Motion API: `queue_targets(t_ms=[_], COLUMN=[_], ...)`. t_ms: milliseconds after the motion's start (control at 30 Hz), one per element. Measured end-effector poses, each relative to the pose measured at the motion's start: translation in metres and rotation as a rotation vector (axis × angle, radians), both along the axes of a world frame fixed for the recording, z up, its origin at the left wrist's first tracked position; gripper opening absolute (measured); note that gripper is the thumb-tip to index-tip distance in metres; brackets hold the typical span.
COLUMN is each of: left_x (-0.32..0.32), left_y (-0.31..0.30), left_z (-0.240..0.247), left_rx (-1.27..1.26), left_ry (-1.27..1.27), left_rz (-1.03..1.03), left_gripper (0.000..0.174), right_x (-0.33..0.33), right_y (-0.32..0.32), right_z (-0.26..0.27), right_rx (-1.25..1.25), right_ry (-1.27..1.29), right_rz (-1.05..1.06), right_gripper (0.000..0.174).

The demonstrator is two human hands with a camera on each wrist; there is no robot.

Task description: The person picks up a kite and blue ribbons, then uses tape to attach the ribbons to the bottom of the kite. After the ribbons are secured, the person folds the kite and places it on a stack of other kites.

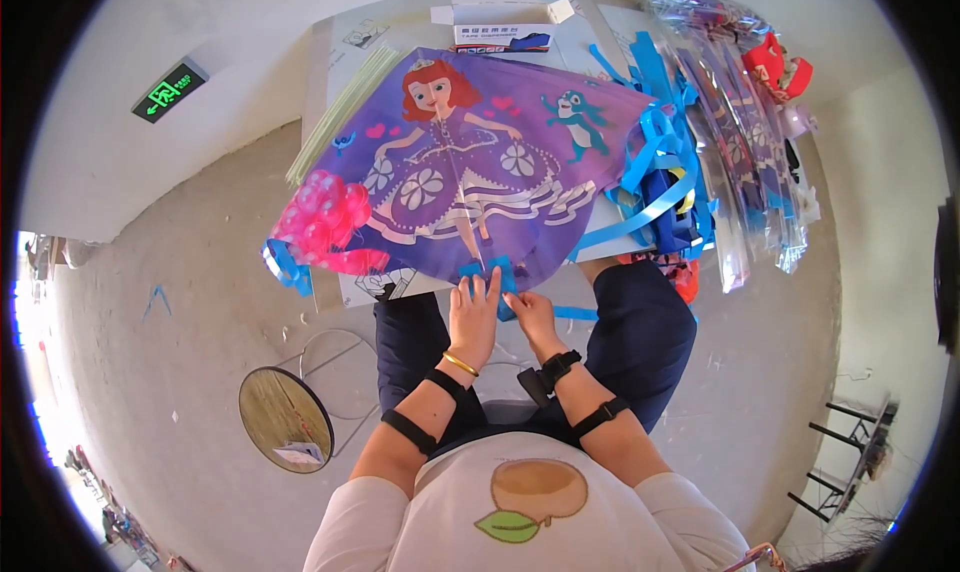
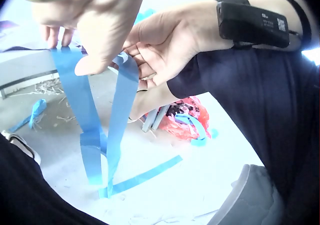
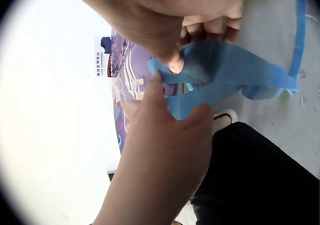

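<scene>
A purple kite [image 1: 450,162] printed with a red-haired figure lies on the table, its lower edge toward the person. My left hand [image 1: 472,317] rests at that edge, fingers stretched over blue ribbon [image 1: 500,268]. Beside it, my right hand [image 1: 532,317] pinches the ribbon between thumb and fingers. In the left wrist view two strips of ribbon [image 2: 120,100] hang from the hands down to a loop and loose tail. The right wrist view shows the right thumb on the ribbon [image 3: 215,60], near the left index fingertip; the left hand [image 3: 165,135] partly hides the kite.
A tape dispenser box [image 1: 502,37] stands at the table's back. Pale sticks [image 1: 340,117] lie left of the kite; a heap of blue ribbon [image 1: 665,162] and plastic-wrapped kites [image 1: 735,152] lie right. A round stool [image 1: 286,419] stands at left, and a red bag [image 2: 187,120] sits low beside a leg.
</scene>
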State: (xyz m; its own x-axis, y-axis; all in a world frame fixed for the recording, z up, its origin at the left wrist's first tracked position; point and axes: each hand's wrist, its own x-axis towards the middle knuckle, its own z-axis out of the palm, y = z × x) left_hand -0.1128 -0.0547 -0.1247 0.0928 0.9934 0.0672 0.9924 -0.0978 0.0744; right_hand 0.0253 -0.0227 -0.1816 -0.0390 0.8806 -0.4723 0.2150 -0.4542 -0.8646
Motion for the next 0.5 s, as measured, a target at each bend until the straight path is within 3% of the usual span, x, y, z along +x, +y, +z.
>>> queue_targets(t_ms=[267,400,467,500], left_x=[0.001,0.001,0.002,0.002], left_y=[-0.001,0.0,-0.001,-0.001], left_z=[-0.003,0.005,0.004,0.004], left_rx=[-0.024,-0.101,-0.107,-0.103], left_ry=[-0.009,0.028,0.036,0.037], left_rz=[0.018,0.011,0.016,0.014], left_gripper=[0.072,0.068,0.069,0.069], right_x=[0.001,0.015,0.023,0.026], right_y=[0.0,-0.005,-0.015,-0.015], right_z=[0.004,-0.02,-0.047,-0.038], right_rx=[0.001,-0.09,0.163,0.166], right_ry=[-0.011,-0.046,-0.223,-0.222], right_rz=[-0.01,0.058,0.071,0.069], right_gripper=[0.028,0.029,0.04,0.04])
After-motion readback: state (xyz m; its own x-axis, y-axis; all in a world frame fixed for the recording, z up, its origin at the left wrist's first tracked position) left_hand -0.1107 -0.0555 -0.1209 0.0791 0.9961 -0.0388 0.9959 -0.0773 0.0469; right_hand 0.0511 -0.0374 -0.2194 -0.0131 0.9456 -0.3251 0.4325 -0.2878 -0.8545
